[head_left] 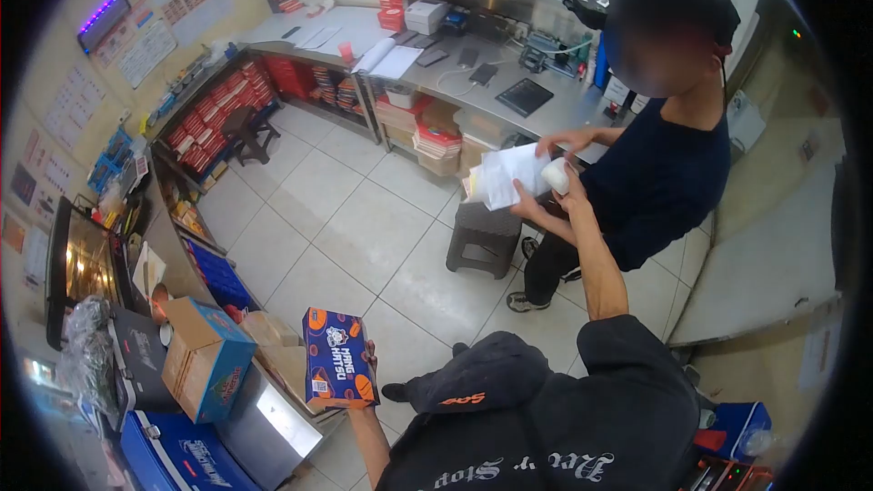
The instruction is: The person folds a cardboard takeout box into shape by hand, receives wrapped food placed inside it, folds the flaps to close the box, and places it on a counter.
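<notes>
My left hand [371, 362] supports a dark blue and orange box [338, 359] printed "Mang Katsu"; most of the hand is hidden beneath and behind it. My right arm reaches forward, and my right hand [573, 189] grips a small rounded white item [555, 176] whose kind I cannot make out. Right beside it, a co-worker's hands hold white paper sheets [514, 175] with some yellowish ones underneath. Whether the co-worker's fingers touch the white item is unclear. A black bag [482, 373] with orange lettering lies against my black shirt [582, 427].
A dark plastic stool [484, 238] stands below the papers. Behind the co-worker [668, 164] runs a steel counter [436, 73] with a black tablet [525, 97]. At left are a cardboard carton [195, 359], a blue case [182, 455] and a screen [82, 259].
</notes>
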The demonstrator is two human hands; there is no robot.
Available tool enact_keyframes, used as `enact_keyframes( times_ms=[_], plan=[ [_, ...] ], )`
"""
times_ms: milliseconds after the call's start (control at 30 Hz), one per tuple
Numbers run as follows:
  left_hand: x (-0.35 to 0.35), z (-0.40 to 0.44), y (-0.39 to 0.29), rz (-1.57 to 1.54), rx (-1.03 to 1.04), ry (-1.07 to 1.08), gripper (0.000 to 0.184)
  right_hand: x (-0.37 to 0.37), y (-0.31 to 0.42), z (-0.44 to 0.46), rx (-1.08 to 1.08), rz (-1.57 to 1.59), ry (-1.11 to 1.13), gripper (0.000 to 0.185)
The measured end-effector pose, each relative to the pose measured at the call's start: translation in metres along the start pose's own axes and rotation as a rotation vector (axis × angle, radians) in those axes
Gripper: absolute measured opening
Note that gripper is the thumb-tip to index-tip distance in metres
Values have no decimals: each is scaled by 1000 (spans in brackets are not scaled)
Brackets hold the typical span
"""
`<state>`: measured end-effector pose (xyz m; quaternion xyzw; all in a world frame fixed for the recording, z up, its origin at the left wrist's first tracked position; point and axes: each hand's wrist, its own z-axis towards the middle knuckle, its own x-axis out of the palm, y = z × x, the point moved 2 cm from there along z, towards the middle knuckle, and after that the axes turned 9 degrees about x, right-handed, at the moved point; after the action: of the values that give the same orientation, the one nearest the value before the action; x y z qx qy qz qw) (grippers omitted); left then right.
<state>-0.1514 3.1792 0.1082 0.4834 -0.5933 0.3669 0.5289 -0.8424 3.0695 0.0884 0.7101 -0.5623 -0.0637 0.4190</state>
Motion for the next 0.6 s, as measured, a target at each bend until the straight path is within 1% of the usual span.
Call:
enact_keyframes(
  times_ms=[67, 100, 133, 167, 233, 267, 300, 367, 400, 433, 500, 533, 567, 600],
  plan=[
    [0, -3, 0, -12, 5, -27, 76, 4, -5, 5, 12, 31, 19, 45],
    [-3, -5, -3, 46, 39, -31, 76, 5, -10, 7, 27, 68, 21, 43],
    [-7, -8, -6, 105, 73, -38, 76, 7, -12, 5, 24, 74, 85, 41],
    [-11, -11, -11, 108, 83, -37, 76, 10, -14, 5, 31, 71, 93, 41],
    [-16, -14, -19, 104, -22, -93, 71, 18, -6, -12, 87, 109, 20, 40],
    [-19, -18, -26, 108, -5, -86, 71, 22, -7, -24, 10, 97, -4, 40],
    [-14, -18, -32, 126, 38, -55, 71, 26, -8, -35, 15, 96, 3, 40],
    [2, -17, -40, 206, 147, 37, 71, 30, -3, -52, -149, 78, 127, 49],
    [9, -18, -42, 251, 196, 74, 71, 32, 2, -58, -191, 9, 204, 45],
    [18, -14, -44, 308, 242, 120, 71, 41, 6, -76, -239, -20, 183, 40],
    [35, -6, -42, 421, 324, 195, 71, 54, -1, -66, -459, -153, 130, 40],
    [44, -4, -35, 480, 359, 196, 71, 62, -15, -88, -560, -201, 222, 44],
    [52, 2, -25, 542, 394, 177, 71, 76, -30, -134, -661, -250, 312, 48],
    [68, 3, -7, 616, 441, 123, 70, 100, -45, -195, -601, -393, 400, 51]
  ],
)
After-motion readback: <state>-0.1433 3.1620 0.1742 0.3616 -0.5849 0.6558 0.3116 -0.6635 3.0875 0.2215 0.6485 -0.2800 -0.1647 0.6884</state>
